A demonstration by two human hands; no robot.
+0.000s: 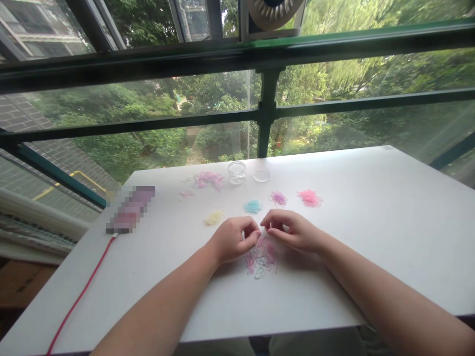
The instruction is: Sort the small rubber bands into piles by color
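Observation:
My left hand (237,240) is closed in a pinch, thumb against fingertips, above a loose mixed pile of small elastic bands (261,257), mostly pink with some bluish ones. Across from it, my right hand (291,230) has its fingers curled in towards the thumb, and the two sets of fingertips almost meet. Whatever either pinch holds is too small to make out. Just beyond the hands lie separate small heaps: yellow bands (214,217), blue bands (253,206), purple bands (278,198) and pink bands (309,198).
At the back of the white table (389,222) stand a clear round container (236,173) and a clear lid-like disc (261,175). Left of them is a larger pinkish pile (208,180). A blurred-out device (131,210) with a red cable (85,291) lies at left. Green-framed windows border the far edge.

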